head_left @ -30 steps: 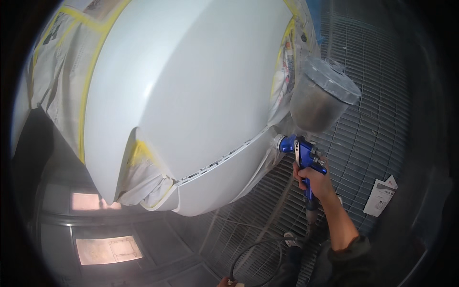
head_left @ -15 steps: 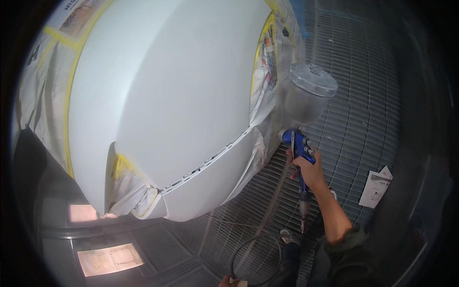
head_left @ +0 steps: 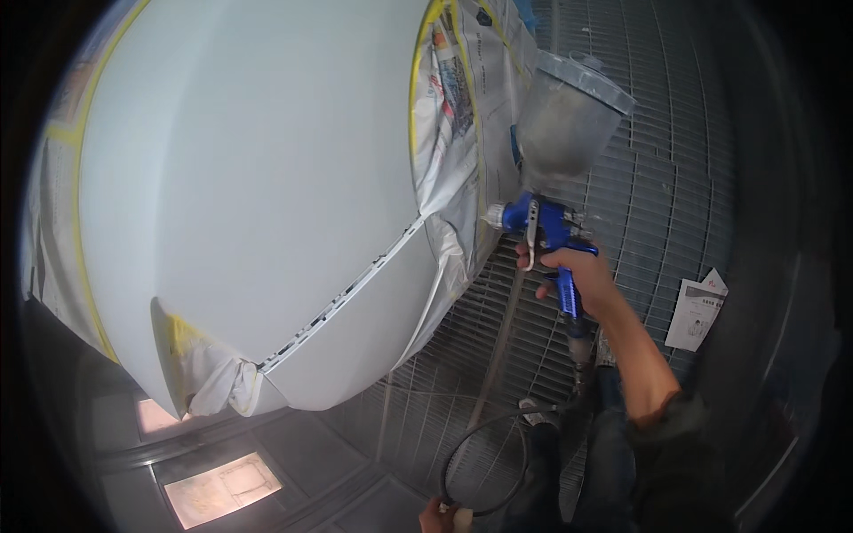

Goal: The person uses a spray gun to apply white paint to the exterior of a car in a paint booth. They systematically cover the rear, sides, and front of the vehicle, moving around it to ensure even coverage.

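My right hand (head_left: 582, 277) grips the handle of a blue spray gun (head_left: 549, 222), fingers around the handle and trigger area. A translucent grey paint cup (head_left: 569, 120) with a lid stands tilted on top of the gun. The silver nozzle faces left toward a smooth pale body panel (head_left: 275, 178), apart from it by a small gap. At the lower edge my left hand (head_left: 437, 517) is closed on a dark air hose (head_left: 447, 471), which loops up toward the gun's base.
Masking paper (head_left: 458, 169) and yellow tape (head_left: 78, 222) border the panel. A slatted metal floor grate (head_left: 657, 204) stretches along the right, with printed paper sheets (head_left: 695, 315) on it. Lit panels (head_left: 222, 489) show in the dark wall at lower left. My shoe (head_left: 536, 410) is near the hose.
The spray gun has turned, its nozzle now showing in profile toward the left, and it looks larger. The panel has shifted left in view. My left hand still holds the hose.
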Motion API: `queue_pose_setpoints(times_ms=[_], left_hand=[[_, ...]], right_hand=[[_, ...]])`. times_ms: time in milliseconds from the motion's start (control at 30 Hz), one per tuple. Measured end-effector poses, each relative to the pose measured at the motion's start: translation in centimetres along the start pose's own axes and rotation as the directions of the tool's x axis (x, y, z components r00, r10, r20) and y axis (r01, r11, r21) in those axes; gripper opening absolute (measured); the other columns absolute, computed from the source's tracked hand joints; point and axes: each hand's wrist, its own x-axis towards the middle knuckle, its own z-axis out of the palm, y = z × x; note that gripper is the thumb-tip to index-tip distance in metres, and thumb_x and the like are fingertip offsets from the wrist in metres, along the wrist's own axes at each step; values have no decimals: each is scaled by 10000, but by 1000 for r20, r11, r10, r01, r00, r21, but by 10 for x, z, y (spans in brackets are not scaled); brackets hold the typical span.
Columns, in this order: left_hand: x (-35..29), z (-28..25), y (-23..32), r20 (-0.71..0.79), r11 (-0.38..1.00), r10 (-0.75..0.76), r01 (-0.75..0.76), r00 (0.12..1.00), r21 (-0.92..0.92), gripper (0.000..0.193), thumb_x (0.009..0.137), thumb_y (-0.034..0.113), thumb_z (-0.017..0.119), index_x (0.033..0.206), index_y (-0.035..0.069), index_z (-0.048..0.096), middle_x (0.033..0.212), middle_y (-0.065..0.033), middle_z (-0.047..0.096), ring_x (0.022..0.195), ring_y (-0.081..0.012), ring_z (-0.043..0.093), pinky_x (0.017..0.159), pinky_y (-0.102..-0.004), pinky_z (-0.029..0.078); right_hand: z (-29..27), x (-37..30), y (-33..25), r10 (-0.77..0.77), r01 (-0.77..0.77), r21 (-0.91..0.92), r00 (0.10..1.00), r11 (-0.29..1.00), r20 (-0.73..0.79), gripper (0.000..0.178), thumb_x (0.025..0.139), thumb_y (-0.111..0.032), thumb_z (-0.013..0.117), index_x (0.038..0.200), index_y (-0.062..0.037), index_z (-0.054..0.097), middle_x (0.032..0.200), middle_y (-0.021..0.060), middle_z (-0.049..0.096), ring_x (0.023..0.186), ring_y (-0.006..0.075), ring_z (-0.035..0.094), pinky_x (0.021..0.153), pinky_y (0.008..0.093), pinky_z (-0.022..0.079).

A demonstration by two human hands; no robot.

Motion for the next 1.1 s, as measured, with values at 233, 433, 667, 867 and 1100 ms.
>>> queue_pose_setpoints(times_ms=[233,433,667,867,1100], left_hand=[[-1,8,-56,-33,996,-73,74,997,56,456,894,389,677,1170,27,649,1117,-261,683,1087,-460,616,902,-491,471],[-1,15,-90,-29,974,-41,46,999,223,434,904,386,673,1157,34,675,1056,-275,691,1000,-478,637,828,-510,492],[37,17,-72,-45,972,80,-68,996,223,409,910,372,670,1143,37,677,1009,-275,694,946,-484,644,780,-510,500],[41,14,-59,-35,978,110,-102,993,181,400,912,368,669,1138,38,677,994,-274,695,932,-485,644,765,-510,501],[29,16,-74,-37,983,137,-131,990,127,390,913,363,669,1132,40,678,976,-272,695,914,-487,644,748,-509,502]], right_hand=[[-18,23,79,199,-198,54,980,979,-3,160,776,-47,582,906,30,633,811,94,644,686,158,593,478,283,466],[-35,5,145,354,-341,95,909,935,-218,251,795,-15,586,1038,46,603,937,121,688,823,217,680,554,360,597],[-23,-29,132,241,-241,107,970,965,15,436,801,21,578,1236,19,588,1086,152,684,1005,268,681,634,364,631],[-6,-81,55,53,-92,156,971,984,234,410,876,16,588,1284,-21,585,1187,140,675,1143,268,653,679,318,604],[-45,-133,70,-119,123,15,977,992,-174,297,838,41,557,1127,4,614,1037,129,671,953,221,670,605,310,584]])
